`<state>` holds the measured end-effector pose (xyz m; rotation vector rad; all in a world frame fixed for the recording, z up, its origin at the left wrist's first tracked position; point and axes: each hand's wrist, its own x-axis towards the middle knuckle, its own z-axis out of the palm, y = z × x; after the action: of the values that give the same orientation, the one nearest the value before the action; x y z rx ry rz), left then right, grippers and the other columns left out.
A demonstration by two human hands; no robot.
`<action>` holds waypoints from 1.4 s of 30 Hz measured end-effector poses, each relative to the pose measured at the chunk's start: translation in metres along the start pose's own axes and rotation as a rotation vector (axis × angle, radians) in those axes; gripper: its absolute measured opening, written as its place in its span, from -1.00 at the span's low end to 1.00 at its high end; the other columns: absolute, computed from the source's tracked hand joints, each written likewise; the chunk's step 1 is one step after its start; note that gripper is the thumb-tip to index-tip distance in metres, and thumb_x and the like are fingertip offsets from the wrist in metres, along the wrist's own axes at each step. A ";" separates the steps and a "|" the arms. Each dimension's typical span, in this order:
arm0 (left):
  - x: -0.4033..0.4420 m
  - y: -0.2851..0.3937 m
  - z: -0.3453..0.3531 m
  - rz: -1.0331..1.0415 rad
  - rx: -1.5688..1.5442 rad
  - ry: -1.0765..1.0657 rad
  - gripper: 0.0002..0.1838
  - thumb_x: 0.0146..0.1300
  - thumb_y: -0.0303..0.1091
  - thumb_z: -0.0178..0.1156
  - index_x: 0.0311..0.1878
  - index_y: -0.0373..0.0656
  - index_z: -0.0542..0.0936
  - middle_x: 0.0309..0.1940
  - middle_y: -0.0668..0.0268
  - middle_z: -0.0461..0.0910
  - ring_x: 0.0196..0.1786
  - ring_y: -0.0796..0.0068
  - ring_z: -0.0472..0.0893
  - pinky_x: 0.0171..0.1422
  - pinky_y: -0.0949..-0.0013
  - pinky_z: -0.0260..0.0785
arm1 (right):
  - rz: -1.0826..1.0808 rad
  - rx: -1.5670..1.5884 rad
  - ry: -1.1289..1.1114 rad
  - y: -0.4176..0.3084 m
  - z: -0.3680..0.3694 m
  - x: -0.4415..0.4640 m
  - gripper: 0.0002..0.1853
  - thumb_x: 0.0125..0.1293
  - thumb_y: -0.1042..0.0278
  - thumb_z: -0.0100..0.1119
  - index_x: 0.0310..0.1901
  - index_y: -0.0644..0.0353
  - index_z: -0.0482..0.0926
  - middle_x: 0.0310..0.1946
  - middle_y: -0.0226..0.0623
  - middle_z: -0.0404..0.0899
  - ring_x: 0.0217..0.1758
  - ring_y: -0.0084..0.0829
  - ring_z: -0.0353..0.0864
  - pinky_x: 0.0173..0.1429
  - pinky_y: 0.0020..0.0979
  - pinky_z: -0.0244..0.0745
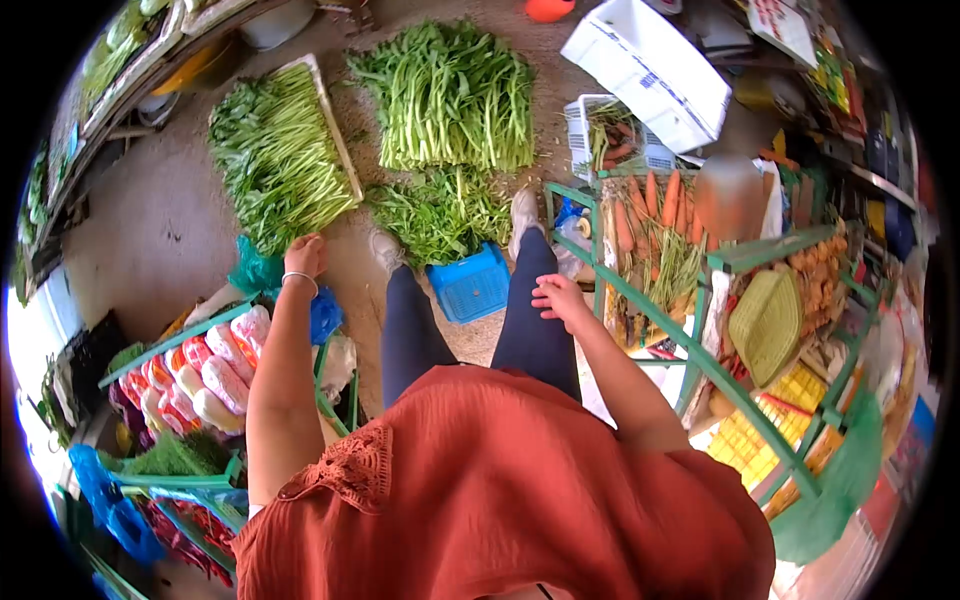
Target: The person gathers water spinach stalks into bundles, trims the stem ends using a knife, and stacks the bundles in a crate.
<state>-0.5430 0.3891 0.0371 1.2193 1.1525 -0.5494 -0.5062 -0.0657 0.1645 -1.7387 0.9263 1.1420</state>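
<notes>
My left hand [305, 258], a pale bracelet at its wrist, hangs by the stalk ends of a bundle of leafy greens [280, 150]. Its fingers are mostly hidden behind the back of the hand. Close to that hand are a green plastic bag [258, 266] and a blue plastic bag [325, 315]. Above my right thigh, my right hand [562, 302] has its fingers apart and holds nothing. Between my feet, loose greens [445, 210] lie behind a blue plastic basket [470, 284]. Beyond them stands a larger stack of long-stemmed greens [450, 95].
At right, a green-framed stand [640, 305] holds carrots [655, 205], ginger [818, 268] and a yellow-green basket [765, 325]. A white box [650, 70] tilts over a white crate [578, 135]. Left, wrapped produce [200, 375] sits on another rack.
</notes>
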 end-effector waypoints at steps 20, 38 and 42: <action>0.201 -0.083 0.111 0.011 0.128 0.249 -0.75 0.11 -0.11 0.14 -0.40 -0.10 0.50 -0.57 0.41 0.46 -0.50 0.50 0.43 -0.44 0.41 0.30 | -0.028 -0.340 0.203 -0.153 -0.088 0.480 -0.48 0.09 -0.10 0.06 -0.07 0.15 0.40 -0.07 -0.27 0.40 -0.02 -0.37 0.34 -0.09 -0.25 0.33; 0.460 0.010 0.252 0.269 -0.069 -0.081 -0.12 0.04 0.43 -0.16 0.22 -0.14 0.21 0.18 0.15 0.27 0.21 0.24 0.27 0.24 0.09 0.12 | -0.153 0.396 0.040 -0.145 -0.056 0.702 -0.39 0.23 -0.21 -0.25 0.09 0.14 0.33 -0.01 -0.14 0.39 0.03 -0.24 0.37 0.03 -0.21 0.32; 0.444 -0.002 0.287 0.235 -0.216 -0.179 -0.11 0.02 0.44 -0.14 0.23 -0.10 0.19 0.19 0.17 0.25 0.22 0.23 0.25 0.23 0.07 0.13 | -0.224 0.346 0.024 -0.169 -0.054 0.719 -0.43 0.23 -0.17 -0.21 0.05 0.16 0.36 -0.07 -0.16 0.42 -0.04 -0.26 0.40 -0.02 -0.23 0.35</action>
<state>-0.2678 0.2274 -0.3842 1.0775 0.8788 -0.3385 -0.1134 -0.1460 -0.4578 -1.5298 0.8613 0.7672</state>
